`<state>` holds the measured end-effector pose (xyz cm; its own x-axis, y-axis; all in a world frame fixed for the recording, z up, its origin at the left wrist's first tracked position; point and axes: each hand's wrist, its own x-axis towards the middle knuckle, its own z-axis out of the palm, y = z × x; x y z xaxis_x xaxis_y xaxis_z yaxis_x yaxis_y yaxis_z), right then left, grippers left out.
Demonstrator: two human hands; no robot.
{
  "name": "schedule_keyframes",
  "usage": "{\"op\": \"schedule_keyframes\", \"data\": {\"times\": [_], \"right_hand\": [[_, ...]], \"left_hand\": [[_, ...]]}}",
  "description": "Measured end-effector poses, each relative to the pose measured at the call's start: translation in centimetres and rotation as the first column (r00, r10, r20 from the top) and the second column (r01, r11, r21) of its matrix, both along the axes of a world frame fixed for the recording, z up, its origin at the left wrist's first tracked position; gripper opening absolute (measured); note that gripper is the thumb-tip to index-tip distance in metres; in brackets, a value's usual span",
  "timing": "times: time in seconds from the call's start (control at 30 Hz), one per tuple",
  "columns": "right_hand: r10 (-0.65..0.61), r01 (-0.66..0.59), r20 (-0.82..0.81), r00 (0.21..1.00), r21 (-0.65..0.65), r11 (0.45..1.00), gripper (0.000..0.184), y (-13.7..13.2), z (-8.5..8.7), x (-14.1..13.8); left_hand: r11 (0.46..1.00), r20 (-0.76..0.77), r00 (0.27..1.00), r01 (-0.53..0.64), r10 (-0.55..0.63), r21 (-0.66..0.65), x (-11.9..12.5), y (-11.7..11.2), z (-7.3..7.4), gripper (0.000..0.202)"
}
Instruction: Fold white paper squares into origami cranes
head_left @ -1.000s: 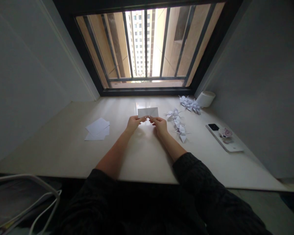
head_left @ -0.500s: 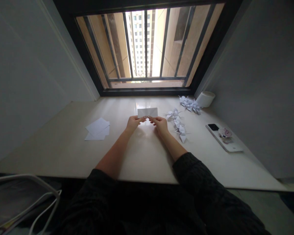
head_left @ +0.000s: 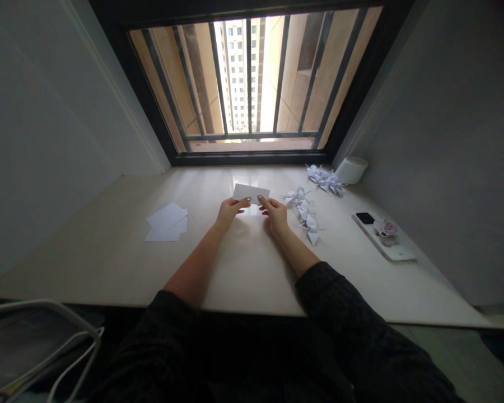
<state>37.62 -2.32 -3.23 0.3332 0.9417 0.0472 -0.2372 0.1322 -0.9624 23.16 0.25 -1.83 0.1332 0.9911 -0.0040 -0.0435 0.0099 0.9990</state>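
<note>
Fingers (head_left: 242, 202) of the left hand (head_left: 229, 212) and the right hand (head_left: 277, 214) are closed narrowly on one rectangular piece of white paper (head_left: 251, 192), one hand at each end of its near edge. Thumbs lie on the face toward the person; the remaining fingers curl beneath, partly hidden from my position.

Surrounding items, largest first:

Window (head_left: 298, 84): dark-framed, with upright bars outside the glass, at the far side of the work area.

Counter (head_left: 252, 268): pale and glossy, running from the window to the person's dark sleeves (head_left: 340, 302).

Cables (head_left: 67, 314): whitish, looped below the counter's front edge, on the left.

Phone (head_left: 397, 249): flat on the counter at far right, camera block toward the window, round grip (head_left: 385, 226) on its back.

Row of folded paper shapes (head_left: 306, 214): pointed, just beside the right hand.

Loose sheets (head_left: 168, 219): white, overlapping, well apart from the left hand.

Second cluster of folded shapes (head_left: 324, 179): near the window, beside a white cylinder (head_left: 353, 169).

Held paper: centred between both hands, over the counter; I cannot tell whether its lower edge touches the surface.
</note>
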Motion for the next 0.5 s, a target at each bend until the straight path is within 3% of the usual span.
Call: {"op": "schedule_keyframes", "data": {"times": [0.5], "right_hand": [[0.004,-0.004,0.018,1.000,-0.005,1.000,0.035,-0.13,0.00,-0.13]], "left_hand": [[0.999,-0.072,0.996,-0.047,0.045,-0.022,0.63,-0.38,-0.19,0.038]]}}
